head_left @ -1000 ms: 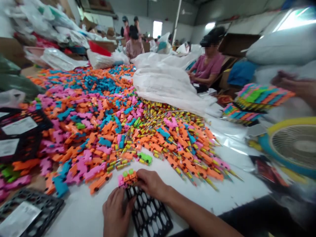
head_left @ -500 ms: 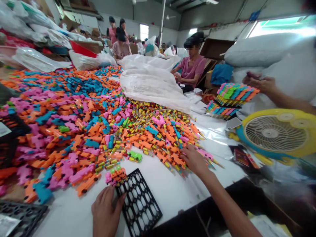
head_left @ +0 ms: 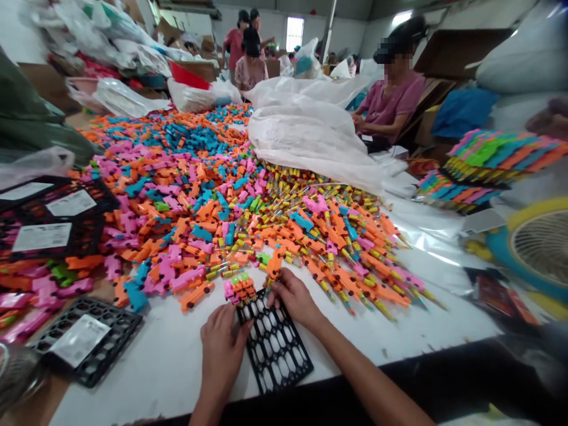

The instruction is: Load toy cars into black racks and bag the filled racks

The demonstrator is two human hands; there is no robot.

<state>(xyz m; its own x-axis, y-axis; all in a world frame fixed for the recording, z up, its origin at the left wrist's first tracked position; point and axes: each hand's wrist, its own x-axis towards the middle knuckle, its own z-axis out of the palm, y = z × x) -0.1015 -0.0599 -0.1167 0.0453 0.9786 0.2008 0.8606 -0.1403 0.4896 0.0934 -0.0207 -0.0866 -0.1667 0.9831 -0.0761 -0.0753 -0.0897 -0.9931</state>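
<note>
A black honeycomb tray (head_left: 277,355) lies on the white table in front of me. Its far end carries a short row of pink, orange and green toy pieces (head_left: 239,289). My left hand (head_left: 223,349) lies on the tray's left edge, fingers curled against it. My right hand (head_left: 290,296) is at the tray's far right corner, pinching an orange toy piece (head_left: 275,264) just beside the row. A huge heap of orange, pink and blue toy pieces (head_left: 186,183) spreads beyond the tray.
Black trays with white labels (head_left: 84,340) lie at the left. A white plastic sack (head_left: 310,136) lies across the table. A seated person in a pink shirt (head_left: 393,100) works at the far right. Filled stacked trays (head_left: 488,163) and a yellow-blue fan (head_left: 532,248) stand on the right.
My right hand came back from the heap on the right to the tray's far corner, now holding an orange piece. The view swung back to the left.
</note>
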